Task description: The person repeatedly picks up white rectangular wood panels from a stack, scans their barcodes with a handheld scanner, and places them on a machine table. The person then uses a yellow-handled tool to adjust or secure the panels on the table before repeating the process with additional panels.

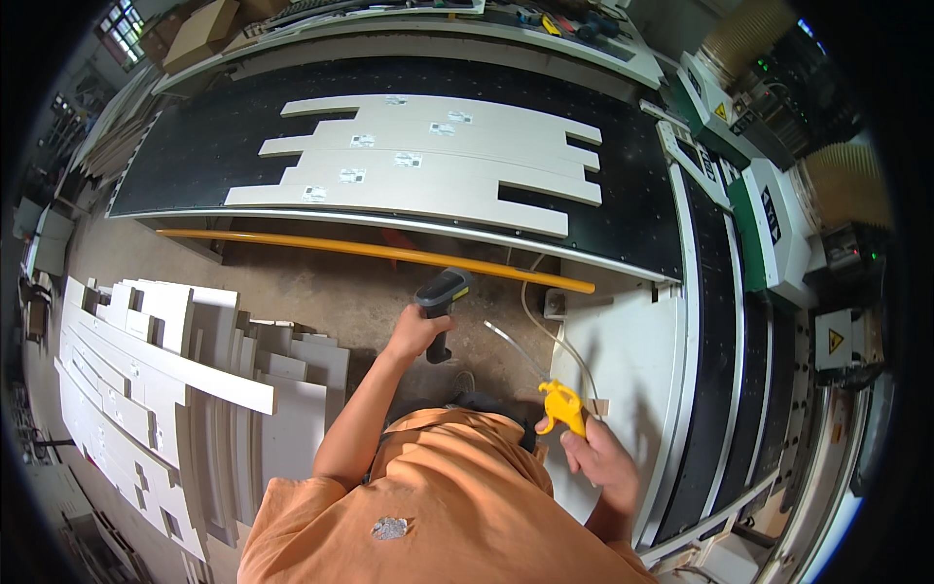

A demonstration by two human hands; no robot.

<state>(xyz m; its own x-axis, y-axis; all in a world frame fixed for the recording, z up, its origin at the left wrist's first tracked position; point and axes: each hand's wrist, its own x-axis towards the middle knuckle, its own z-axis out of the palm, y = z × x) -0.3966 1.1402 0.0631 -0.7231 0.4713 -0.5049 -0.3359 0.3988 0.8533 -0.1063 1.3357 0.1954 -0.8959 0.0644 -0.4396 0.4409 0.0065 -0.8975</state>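
My left hand [413,332] is closed around the grip of a dark barcode scanner [443,289], held in front of my body over the floor. To the right, my right hand [601,456] grips a yellow air blow gun [561,404] with a thin metal nozzle pointing up and left. Beyond both hands, white panel strips [428,146] of differing lengths lie side by side on a black machine table [632,219]. Several of these strips carry printed labels. Neither hand touches the strips.
A yellow bar [379,249] runs along the table's near edge. Stacked white boards [165,360] stand at the left. A pale hose [574,355] hangs near my right hand. Green and white machine units [773,219] line the right side. Cardboard boxes [199,37] sit at the far left.
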